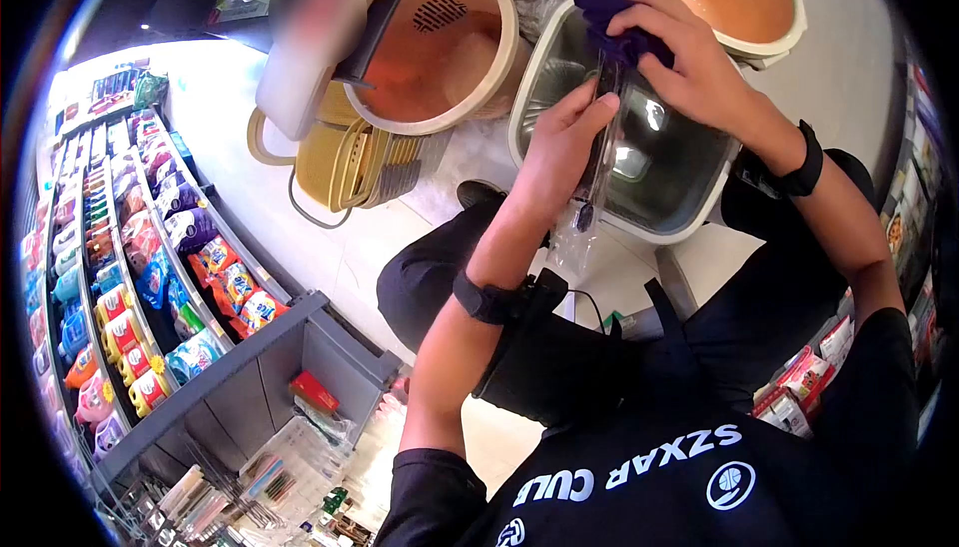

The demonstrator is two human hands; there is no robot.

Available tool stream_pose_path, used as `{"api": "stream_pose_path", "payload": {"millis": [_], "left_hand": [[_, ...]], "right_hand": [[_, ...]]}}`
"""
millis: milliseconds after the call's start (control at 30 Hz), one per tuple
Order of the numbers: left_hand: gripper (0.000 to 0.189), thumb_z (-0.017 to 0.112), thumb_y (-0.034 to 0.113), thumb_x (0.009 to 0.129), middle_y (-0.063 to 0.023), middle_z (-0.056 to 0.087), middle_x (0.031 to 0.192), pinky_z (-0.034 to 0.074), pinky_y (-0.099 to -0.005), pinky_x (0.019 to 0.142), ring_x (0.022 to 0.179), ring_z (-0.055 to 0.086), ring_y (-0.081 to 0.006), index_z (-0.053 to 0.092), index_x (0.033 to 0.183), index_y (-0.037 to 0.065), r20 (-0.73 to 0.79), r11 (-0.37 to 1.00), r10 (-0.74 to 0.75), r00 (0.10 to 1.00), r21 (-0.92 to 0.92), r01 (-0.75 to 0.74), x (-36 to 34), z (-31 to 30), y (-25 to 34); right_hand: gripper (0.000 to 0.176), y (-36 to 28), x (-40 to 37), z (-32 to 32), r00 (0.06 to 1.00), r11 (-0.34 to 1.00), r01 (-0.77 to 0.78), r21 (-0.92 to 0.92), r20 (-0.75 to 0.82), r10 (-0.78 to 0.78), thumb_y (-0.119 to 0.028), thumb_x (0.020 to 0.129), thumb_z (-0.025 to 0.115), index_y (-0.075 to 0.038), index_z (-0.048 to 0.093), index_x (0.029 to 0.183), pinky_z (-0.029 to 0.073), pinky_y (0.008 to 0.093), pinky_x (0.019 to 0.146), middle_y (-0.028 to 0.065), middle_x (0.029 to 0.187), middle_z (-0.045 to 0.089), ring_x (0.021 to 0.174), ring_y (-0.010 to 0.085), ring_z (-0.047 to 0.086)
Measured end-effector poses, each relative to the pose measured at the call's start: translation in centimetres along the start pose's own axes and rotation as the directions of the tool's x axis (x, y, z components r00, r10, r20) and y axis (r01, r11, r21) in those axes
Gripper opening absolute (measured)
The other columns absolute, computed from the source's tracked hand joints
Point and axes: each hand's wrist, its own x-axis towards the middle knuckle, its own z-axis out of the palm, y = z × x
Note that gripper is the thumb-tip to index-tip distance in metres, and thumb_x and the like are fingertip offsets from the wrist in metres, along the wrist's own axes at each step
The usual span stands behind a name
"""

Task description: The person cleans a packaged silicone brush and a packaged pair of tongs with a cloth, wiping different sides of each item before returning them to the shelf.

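My right hand (679,57) is closed around a bunched dark purple piece (611,19) that looks like cloth. My left hand (567,147) pinches a long, narrow clear plastic wrapper (606,137) between thumb and fingers, just below the purple piece. Something dark and slim runs inside the wrapper, whose loose lower end hangs over my lap. Both hands are above a grey-green tub with a pale rim (664,230), which stands in front of my knees. Dark bands circle both my wrists.
Terracotta-coloured tubs with white rims (432,128) stand beyond my hands. Stacked yellow baskets (345,162) are on the floor at left. Shelves of bagged and bottled goods (150,277) line the far left. A grey bin (300,347) holds small packaged items. Red packets (799,377) lie at right.
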Motion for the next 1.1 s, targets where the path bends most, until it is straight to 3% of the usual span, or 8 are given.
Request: {"api": "stream_pose_path", "payload": {"millis": [167, 267, 400, 500, 700, 800, 833, 1100], "left_hand": [[0.028, 0.05, 0.029, 0.098, -0.0027, 0.061, 0.078, 0.045, -0.0226, 0.051, 0.058, 0.056, -0.0093, 0.058, 0.116, 0.009, -0.031, 0.999, -0.049, 0.998, 0.016, 0.05, 0.0, 0.3, 0.3], [0.024, 0.049, 0.029, 0.099, -0.0036, 0.062, 0.08, 0.045, -0.023, 0.05, 0.059, 0.056, -0.0096, 0.058, 0.109, 0.009, -0.04, 0.997, -0.073, 0.997, -0.013, 0.072, 0.0, 0.2, 0.3], [0.026, 0.046, 0.03, 0.1, -0.0058, 0.063, 0.083, 0.046, -0.0236, 0.05, 0.06, 0.057, -0.0114, 0.056, 0.107, 0.008, 0.004, 0.986, -0.125, 0.992, -0.112, 0.124, -0.2, -0.4, 0.4], [0.033, 0.041, 0.034, 0.101, -0.0064, 0.062, 0.083, 0.046, -0.0248, 0.05, 0.061, 0.057, -0.0125, 0.054, 0.111, 0.005, 0.05, 0.972, -0.166, 0.985, -0.16, 0.172, -0.3, -0.8, 0.4], [0.046, 0.033, 0.042, 0.102, -0.0106, 0.06, 0.091, 0.046, -0.0269, 0.051, 0.065, 0.055, -0.0149, 0.048, 0.126, 0.005, 0.189, 0.914, -0.234, 0.954, -0.291, 0.282, -0.7, -2.0, -0.7], [0.051, 0.031, 0.043, 0.102, -0.0128, 0.057, 0.096, 0.045, -0.0266, 0.051, 0.066, 0.053, -0.0162, 0.039, 0.141, 0.011, 0.253, 0.909, -0.2, 0.947, -0.313, 0.275, -1.1, -2.5, -0.7], [0.053, 0.032, 0.044, 0.102, -0.0129, 0.056, 0.096, 0.044, -0.0262, 0.051, 0.066, 0.052, -0.0165, 0.03, 0.148, 0.017, 0.282, 0.907, -0.195, 0.939, -0.311, 0.282, -1.1, -2.8, -0.9], [0.054, 0.033, 0.043, 0.102, -0.0135, 0.056, 0.095, 0.045, -0.0249, 0.051, 0.065, 0.052, -0.0166, 0.031, 0.148, 0.016, 0.28, 0.895, -0.205, 0.938, -0.334, 0.295, -1.3, -3.0, -0.7]], "right_hand": [[0.035, -0.9, 0.0, -0.1, 1.0, 0.996, 0.023, 0.084, 0.003, -0.024, 0.001, 0.071, 0.053, -0.004, 0.058, 0.105, 0.043, 0.038, 0.091, 0.0155, 0.108, 0.054, 0.102, 0.0343, 0.053], [0.039, -0.8, 0.2, -0.9, 0.99, 0.98, -0.096, 0.177, 0.117, 0.076, 0.005, 0.07, 0.055, -0.005, 0.059, 0.108, 0.042, 0.038, 0.096, 0.0178, 0.118, 0.054, 0.109, 0.0351, 0.053], [0.034, 1.2, 0.1, -0.7, 0.998, 0.998, 0.017, 0.062, -0.059, -0.013, 0.001, 0.07, 0.054, -0.004, 0.058, 0.104, 0.044, 0.0401, 0.088, 0.016, 0.106, 0.055, 0.099, 0.0339, 0.053], [0.033, 1.7, -0.3, -1.5, 0.997, 0.993, -0.071, 0.095, 0.003, 0.071, 0.001, 0.071, 0.055, -0.004, 0.058, 0.104, 0.044, 0.04, 0.089, 0.0159, 0.109, 0.056, 0.101, 0.0339, 0.053], [0.035, 1.1, -0.9, -1.7, 0.999, 0.991, -0.048, 0.127, 0.026, 0.045, 0.002, 0.07, 0.054, -0.005, 0.058, 0.104, 0.044, 0.0406, 0.091, 0.0162, 0.112, 0.055, 0.103, 0.0351, 0.053], [0.035, 1.3, -1.0, -1.8, 0.999, 0.989, -0.043, 0.141, 0.019, 0.04, 0.002, 0.07, 0.053, -0.005, 0.058, 0.104, 0.044, 0.0401, 0.09, 0.016, 0.111, 0.055, 0.103, 0.0353, 0.053], [0.035, 1.4, -1.1, -1.8, 0.999, 0.989, -0.043, 0.142, 0.017, 0.042, 0.002, 0.07, 0.053, -0.005, 0.059, 0.104, 0.044, 0.0398, 0.09, 0.016, 0.111, 0.055, 0.103, 0.0352, 0.053], [0.037, 0.6, -0.9, -2.3, 0.999, 0.991, -0.024, 0.132, 0.025, 0.021, 0.004, 0.069, 0.053, -0.005, 0.059, 0.104, 0.044, 0.0399, 0.091, 0.0157, 0.112, 0.055, 0.104, 0.0353, 0.052]]}}
